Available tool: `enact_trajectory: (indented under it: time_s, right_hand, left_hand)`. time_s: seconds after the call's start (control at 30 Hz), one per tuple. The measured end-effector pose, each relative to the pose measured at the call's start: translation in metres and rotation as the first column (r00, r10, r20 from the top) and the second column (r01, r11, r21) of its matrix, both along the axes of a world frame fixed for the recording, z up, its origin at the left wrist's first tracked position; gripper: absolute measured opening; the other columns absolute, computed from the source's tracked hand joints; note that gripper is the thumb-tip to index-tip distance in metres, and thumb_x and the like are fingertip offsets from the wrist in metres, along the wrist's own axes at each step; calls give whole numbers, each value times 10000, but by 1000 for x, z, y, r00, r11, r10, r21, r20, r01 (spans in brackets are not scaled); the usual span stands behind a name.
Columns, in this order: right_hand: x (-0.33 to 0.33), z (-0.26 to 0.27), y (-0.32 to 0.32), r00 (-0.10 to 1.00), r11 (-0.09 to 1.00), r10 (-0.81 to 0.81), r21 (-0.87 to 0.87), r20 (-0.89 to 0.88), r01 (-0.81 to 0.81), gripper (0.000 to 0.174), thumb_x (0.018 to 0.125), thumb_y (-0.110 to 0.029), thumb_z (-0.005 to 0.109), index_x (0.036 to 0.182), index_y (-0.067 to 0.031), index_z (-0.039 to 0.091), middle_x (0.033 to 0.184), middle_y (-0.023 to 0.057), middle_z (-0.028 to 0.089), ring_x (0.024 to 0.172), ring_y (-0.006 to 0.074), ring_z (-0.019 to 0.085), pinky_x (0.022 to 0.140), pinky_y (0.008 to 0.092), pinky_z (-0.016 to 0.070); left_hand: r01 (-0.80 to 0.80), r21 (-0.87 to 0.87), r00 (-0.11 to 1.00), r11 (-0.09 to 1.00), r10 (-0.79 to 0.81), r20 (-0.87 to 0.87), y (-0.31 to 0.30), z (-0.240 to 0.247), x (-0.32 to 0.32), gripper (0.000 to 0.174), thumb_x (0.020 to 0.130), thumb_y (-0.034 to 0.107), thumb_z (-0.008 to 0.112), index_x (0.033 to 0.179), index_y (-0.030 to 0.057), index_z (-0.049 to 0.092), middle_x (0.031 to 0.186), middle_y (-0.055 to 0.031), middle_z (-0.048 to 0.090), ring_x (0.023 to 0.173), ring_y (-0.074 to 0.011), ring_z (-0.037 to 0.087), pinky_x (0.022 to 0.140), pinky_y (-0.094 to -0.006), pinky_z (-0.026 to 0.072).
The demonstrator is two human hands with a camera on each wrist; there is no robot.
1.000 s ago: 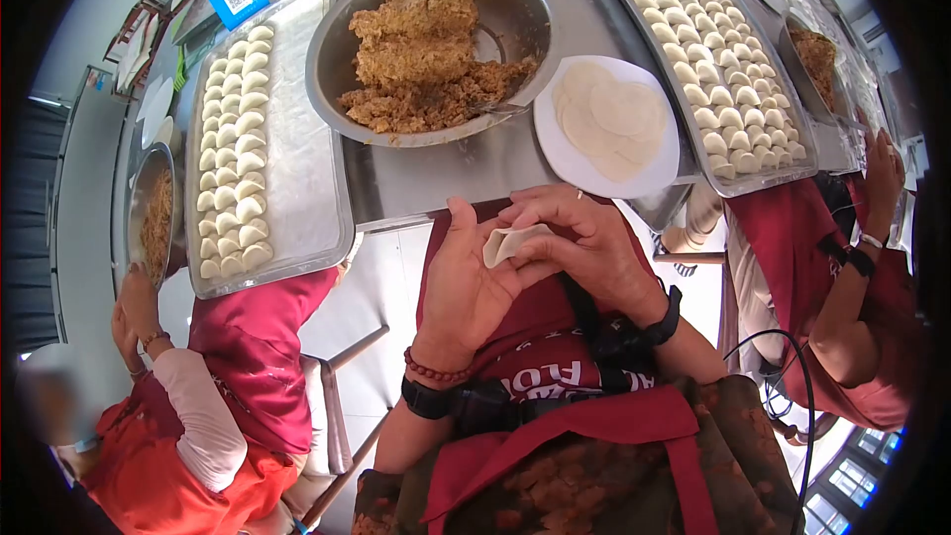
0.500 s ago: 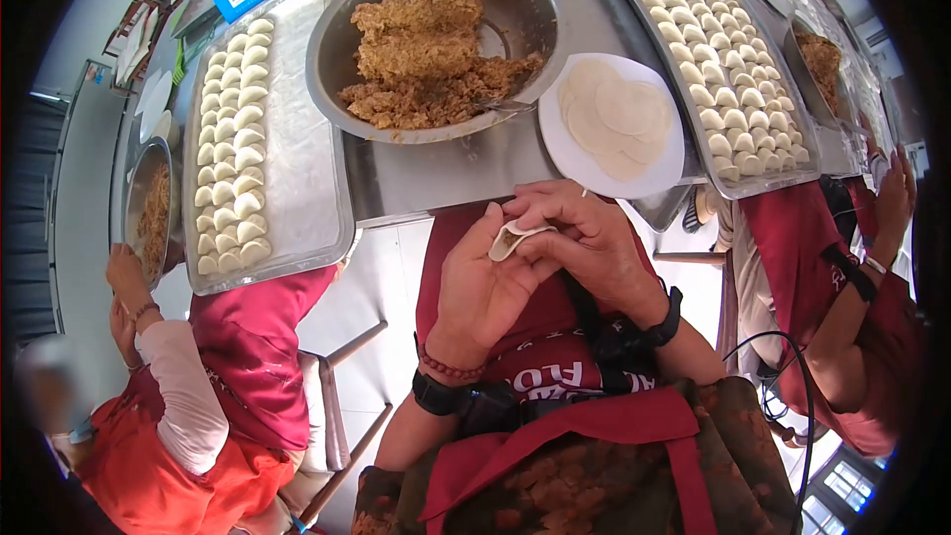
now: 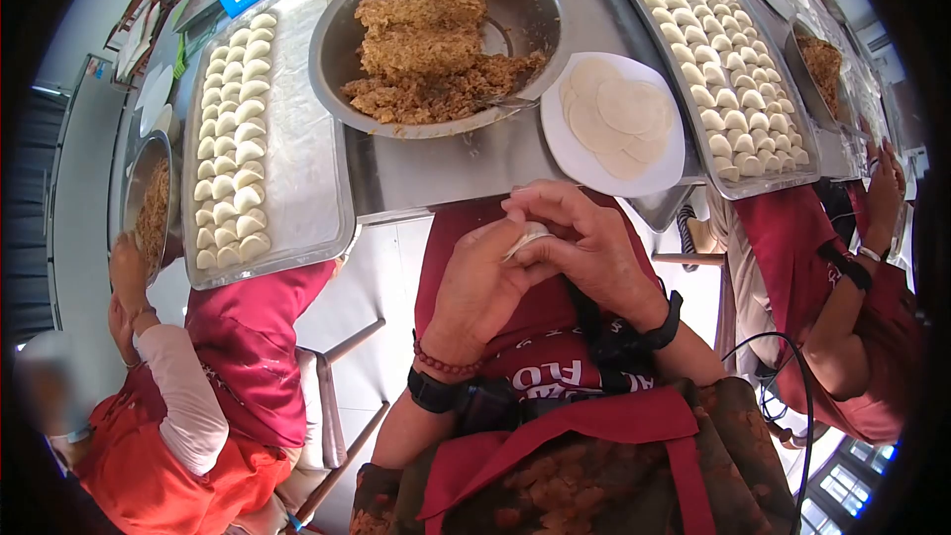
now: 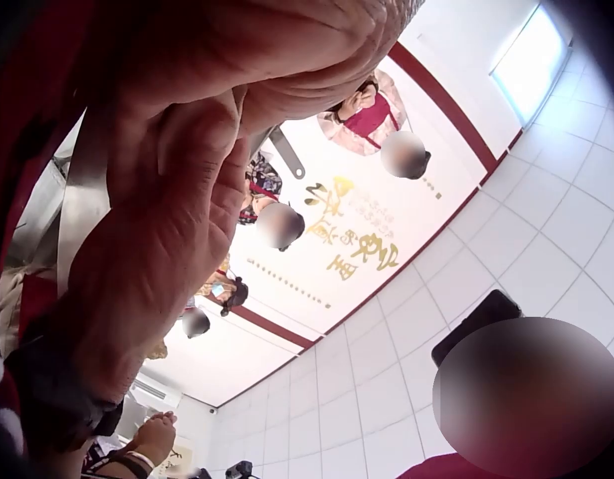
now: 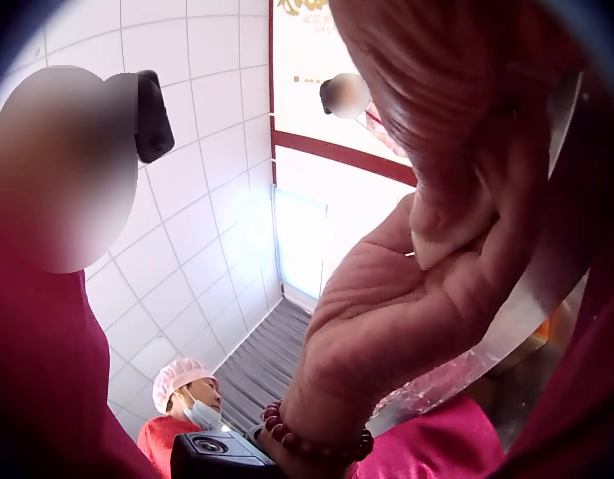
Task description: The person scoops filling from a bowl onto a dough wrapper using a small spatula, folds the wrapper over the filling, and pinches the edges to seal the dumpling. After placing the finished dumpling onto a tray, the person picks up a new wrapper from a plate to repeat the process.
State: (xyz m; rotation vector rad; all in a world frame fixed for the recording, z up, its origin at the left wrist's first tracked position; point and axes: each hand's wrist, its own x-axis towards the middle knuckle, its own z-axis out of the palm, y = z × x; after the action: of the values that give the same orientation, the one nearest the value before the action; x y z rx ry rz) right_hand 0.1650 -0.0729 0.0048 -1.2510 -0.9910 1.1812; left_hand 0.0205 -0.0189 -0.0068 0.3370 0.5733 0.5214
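Observation:
A folded dumpling (image 3: 531, 235) is between both hands above the lap, mostly covered by fingers. My left hand (image 3: 479, 282) holds its left side, with the thumb over the top. From the other side my right hand (image 3: 596, 246) pinches its edge between thumb and curled fingers. In the right wrist view a pale piece of the dumpling (image 5: 451, 238) shows between the two hands. Beyond the hands stands a plate (image 3: 565, 160) bearing round dumpling wrappers (image 3: 634, 111). To its left sits a steel bowl (image 3: 332, 89) of brown filling (image 3: 421, 50), a utensil resting at its rim.
At left a metal tray (image 3: 312, 139) carries rows of dumplings (image 3: 238, 139); another dumpling tray (image 3: 768, 183) lies at right. Seated people flank me, the left one's hand (image 3: 127, 267) at a smaller filling bowl (image 3: 170, 168). The table edge (image 3: 396, 215) lies just beyond my hands.
The wrapper, cupped in the left hand with filling showing half a second ago, is now folded over. My left thumb and fingers have closed in toward the right hand.

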Motion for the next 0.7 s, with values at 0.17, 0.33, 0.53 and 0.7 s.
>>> enact_trajectory:
  time_s: [0.17,0.33,0.53,0.7]
  right_hand:
    - [7,-9,1,938,977,-20,206,347,-56,118,845,-26,694,963,-20,690,1150,117,679,1063,175,655,894,295,531]
    - [6,-12,1,978,984,-63,178,198,28,94,851,-49,699,941,-19,704,1106,108,695,1029,176,665,862,295,537]
    - [1,-4,2,978,995,-74,83,196,59,132,860,-63,693,987,-27,702,1082,100,701,1028,186,667,851,294,539]
    - [7,-11,4,953,981,-30,192,301,-30,156,842,-57,704,998,-51,701,1041,101,718,1099,236,644,924,337,513]
  left_hand:
    - [-43,-75,990,996,52,130,1,10,3,484,1083,391,294,1289,-6,479,1225,-154,592,1128,-257,596,1018,-457,488]
    - [-49,-190,944,980,108,312,-4,-6,1,501,1078,407,308,1263,-26,479,1224,-191,582,1166,-287,578,1032,-468,476]
    - [-144,-225,946,964,201,253,-8,-1,5,476,1077,390,328,1240,-29,483,1205,-201,585,1111,-309,602,1032,-465,476]
    - [-134,-193,946,972,184,266,-7,-5,6,432,1087,358,301,1258,3,479,1214,-156,589,1112,-271,606,1017,-447,489]
